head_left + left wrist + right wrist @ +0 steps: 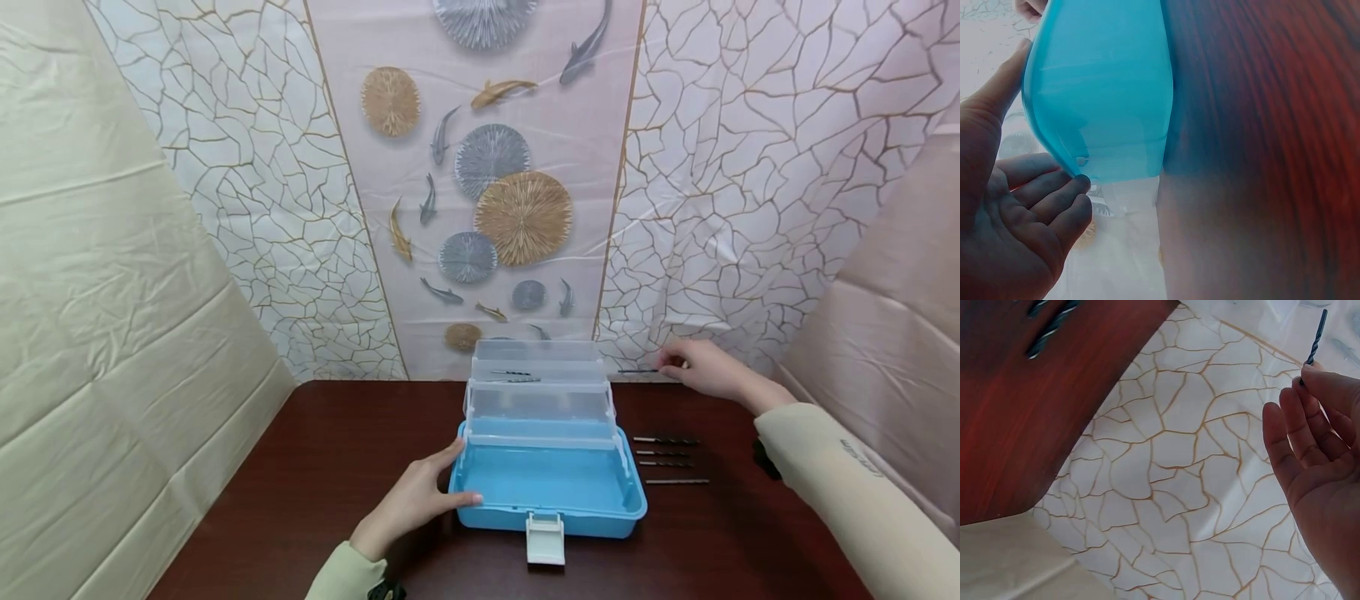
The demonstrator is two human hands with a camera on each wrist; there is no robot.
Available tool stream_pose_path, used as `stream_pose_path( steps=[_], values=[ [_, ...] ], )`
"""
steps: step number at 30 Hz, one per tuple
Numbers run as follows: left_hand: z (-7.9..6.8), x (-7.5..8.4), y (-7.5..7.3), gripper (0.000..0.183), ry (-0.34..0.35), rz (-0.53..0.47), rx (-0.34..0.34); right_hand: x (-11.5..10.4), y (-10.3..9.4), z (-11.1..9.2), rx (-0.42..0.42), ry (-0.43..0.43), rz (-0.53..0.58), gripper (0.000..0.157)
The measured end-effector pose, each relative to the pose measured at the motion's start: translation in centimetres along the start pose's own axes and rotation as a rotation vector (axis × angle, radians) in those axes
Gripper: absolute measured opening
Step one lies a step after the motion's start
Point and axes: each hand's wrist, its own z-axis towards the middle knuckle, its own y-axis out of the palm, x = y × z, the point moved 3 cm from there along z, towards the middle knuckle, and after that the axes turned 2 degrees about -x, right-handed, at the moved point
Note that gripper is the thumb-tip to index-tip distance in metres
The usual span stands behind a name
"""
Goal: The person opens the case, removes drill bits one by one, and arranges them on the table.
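Observation:
A blue toolbox (551,479) with fold-out clear trays (540,404) stands open on the table. My left hand (420,492) rests along its left side, thumb over the front-left rim and fingertips at the rim further back. In the left wrist view, the fingers (1054,194) touch the blue corner and are loosely bent. Out to the right, my right hand (697,367) pinches a dark twist drill bit (1316,342) between thumb and fingertips, raised at the height of the top tray. Two drill bits (517,381) lie in that upper tray.
Several drill bits (667,440) lie in a row on the dark wooden table (360,450), right of the toolbox. A white latch (545,540) hangs down at the toolbox's front. Patterned cloth (495,208) stands right behind the table, with plain cloth on both sides.

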Motion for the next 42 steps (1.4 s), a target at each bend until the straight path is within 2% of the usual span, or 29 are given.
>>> stream_pose_path(
  steps=[6,12,19,30,38,42],
  values=[
    [-0.1,-0.1,0.1,0.094,0.006,-0.002,-0.004,0.8,0.5,-2.0,0.0,0.021,-0.003,0.006],
    [0.0,-0.1,0.0,0.094,0.013,0.015,0.0,1.5,0.9,-4.4,0.006,-0.003,-0.02,0.004],
    [0.0,0.1,-0.5,0.094,0.013,0.019,-0.002,2.3,2.3,-6.7,0.014,-0.029,-0.008,0.005],
    [0.0,0.1,-0.2,0.093,0.019,0.012,-0.006,3.3,4.3,-9.4,0.028,-0.079,0.045,0.009],
    [-0.1,0.2,-0.1,0.093,0.015,0.019,0.003,3.7,6.4,-10.5,-0.044,-0.118,0.104,0.006],
    [0.0,0.2,-0.2,0.093,0.011,0.016,0.0,3.8,7.5,-11.0,-0.09,-0.104,0.136,0.007]
  ],
)
